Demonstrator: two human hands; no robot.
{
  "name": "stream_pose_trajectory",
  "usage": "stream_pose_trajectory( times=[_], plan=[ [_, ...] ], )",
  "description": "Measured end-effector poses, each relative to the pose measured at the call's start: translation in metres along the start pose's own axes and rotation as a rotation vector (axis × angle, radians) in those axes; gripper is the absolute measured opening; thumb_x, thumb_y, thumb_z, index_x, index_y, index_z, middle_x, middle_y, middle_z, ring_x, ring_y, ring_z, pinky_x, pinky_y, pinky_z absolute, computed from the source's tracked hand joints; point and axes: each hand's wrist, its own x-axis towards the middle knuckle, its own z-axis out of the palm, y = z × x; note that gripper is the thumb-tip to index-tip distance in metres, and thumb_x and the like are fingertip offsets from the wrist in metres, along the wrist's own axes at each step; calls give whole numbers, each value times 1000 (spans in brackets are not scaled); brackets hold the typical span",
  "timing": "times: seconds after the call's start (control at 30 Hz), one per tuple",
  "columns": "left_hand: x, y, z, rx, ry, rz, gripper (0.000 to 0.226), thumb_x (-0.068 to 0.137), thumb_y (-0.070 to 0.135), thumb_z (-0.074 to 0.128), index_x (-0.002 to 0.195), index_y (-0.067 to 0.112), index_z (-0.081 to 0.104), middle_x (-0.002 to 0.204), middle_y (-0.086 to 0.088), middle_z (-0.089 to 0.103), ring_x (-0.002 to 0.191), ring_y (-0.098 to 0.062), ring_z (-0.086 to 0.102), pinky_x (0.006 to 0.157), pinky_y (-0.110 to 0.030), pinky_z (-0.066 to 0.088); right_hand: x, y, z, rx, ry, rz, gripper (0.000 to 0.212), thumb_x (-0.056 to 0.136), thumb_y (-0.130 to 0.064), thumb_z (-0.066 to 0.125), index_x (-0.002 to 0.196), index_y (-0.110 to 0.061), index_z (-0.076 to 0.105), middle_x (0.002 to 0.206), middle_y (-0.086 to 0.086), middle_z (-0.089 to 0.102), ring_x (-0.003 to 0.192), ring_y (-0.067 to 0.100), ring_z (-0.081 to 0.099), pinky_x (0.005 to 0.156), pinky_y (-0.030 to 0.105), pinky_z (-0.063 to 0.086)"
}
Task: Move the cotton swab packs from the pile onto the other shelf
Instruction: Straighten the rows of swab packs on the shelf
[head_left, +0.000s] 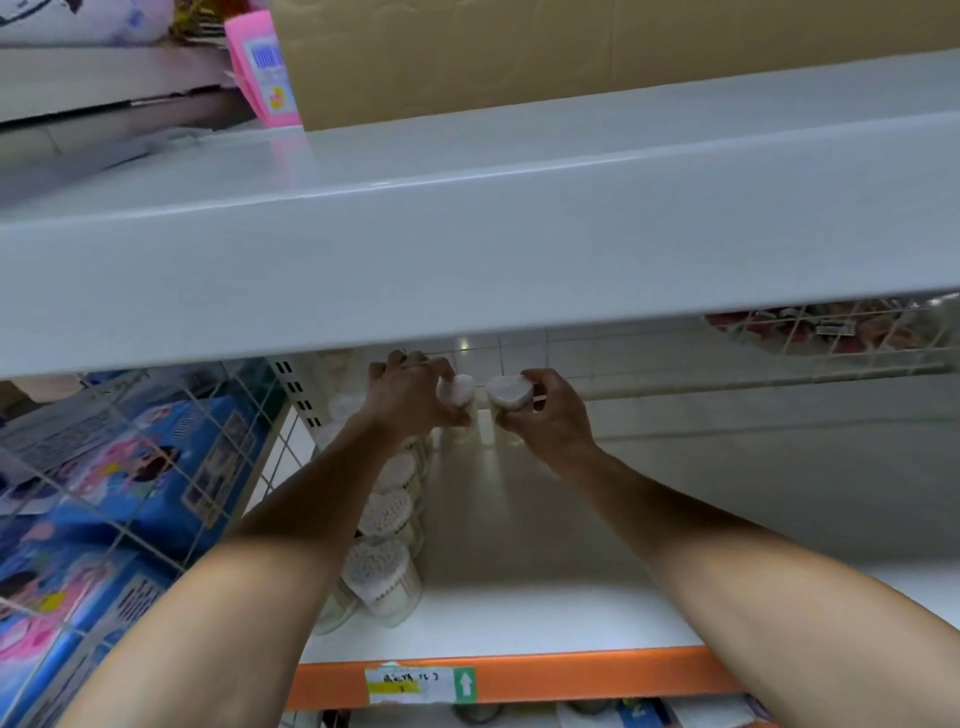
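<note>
Both my arms reach deep under the upper shelf. My left hand grips a clear heart-shaped cotton swab pack near the back of the lower white shelf. My right hand grips a second cotton swab pack right beside it. The two packs stand upright, close together, almost touching. A row of several more swab packs runs along the shelf's left side, from the front toward the back, partly hidden by my left forearm.
A wide grey-white upper shelf overhangs the hands. A wire grid with blue packages behind it stands at the left. An orange shelf edge with a label runs along the front. A wire basket hangs at right.
</note>
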Motion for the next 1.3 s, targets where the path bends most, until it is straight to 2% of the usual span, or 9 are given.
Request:
stream_pose_trajectory(
  times=[0.23, 0.4, 0.57, 0.7, 0.83, 1.0, 1.1, 1.2, 1.3],
  plan=[
    [1, -5, -2, -79, 2, 37, 71, 65, 80, 62, 123, 40, 55, 130, 7, 59, 124, -23, 41, 93, -41, 25, 8, -4, 12, 26, -24, 9, 65, 69, -17, 87, 127, -19, 57, 119, 3, 61, 103, 19, 61, 87, 33, 55],
    [6, -7, -7, -49, 3, 67, 60, 69, 77, 62, 116, 41, 60, 118, 10, 64, 114, -20, 44, 85, -37, 22, 9, -6, 12, 71, -29, 19, 57, 68, -15, 86, 115, -28, 55, 107, -6, 63, 89, 9, 62, 79, 31, 57],
    [7, -7, -6, -47, -4, 65, 63, 69, 77, 63, 119, 39, 60, 121, 10, 64, 117, -20, 44, 85, -36, 20, 10, -5, 14, 103, -36, 38, 54, 70, -11, 85, 112, -28, 56, 104, -8, 63, 86, -1, 60, 78, 29, 58],
    [8, -7, -8, -49, -29, 50, 61, 70, 76, 64, 120, 40, 59, 123, 11, 62, 119, -20, 43, 86, -36, 20, 9, -3, 16, 124, -26, 36, 52, 70, -10, 84, 110, -28, 56, 103, -8, 63, 87, 2, 61, 79, 30, 58],
    [4, -7, -8, -85, -35, 42, 61, 70, 74, 65, 121, 40, 58, 123, 11, 63, 119, -20, 44, 86, -36, 19, 8, 0, 17, 139, -32, 28, 56, 69, -12, 87, 116, -22, 58, 109, -5, 65, 96, 12, 64, 81, 31, 58],
    [1, -5, -11, -112, -45, 43, 64, 71, 70, 69, 124, 37, 57, 127, 11, 61, 121, -21, 43, 86, -36, 19, 7, -2, 15, 147, -47, 37, 60, 69, -12, 87, 120, -22, 57, 112, -6, 64, 103, 15, 64, 83, 33, 59],
    [-2, -1, -12, -114, -36, 31, 72, 72, 75, 64, 131, 36, 53, 132, 10, 58, 127, -21, 38, 90, -38, 21, 6, -5, 12, 131, -78, 52, 68, 70, -13, 86, 130, -21, 55, 120, -4, 63, 104, 13, 62, 78, 26, 57],
    [-7, 4, -19, -187, 15, -18, 72, 79, 80, 49, 134, 34, 52, 142, 6, 52, 137, -24, 30, 103, -43, 23, 5, -11, 8, 103, -104, 85, 84, 70, -17, 88, 143, -21, 47, 127, -5, 54, 110, 12, 54, 70, 16, 47],
    [-12, 10, -28, -251, 132, -10, 62, 88, 73, 43, 129, 28, 58, 138, 4, 56, 134, -24, 37, 110, -46, 30, 6, -13, 0, 56, -114, 136, 89, 72, -13, 85, 148, -21, 40, 142, 2, 48, 127, 20, 48, 84, 23, 46]
  ],
)
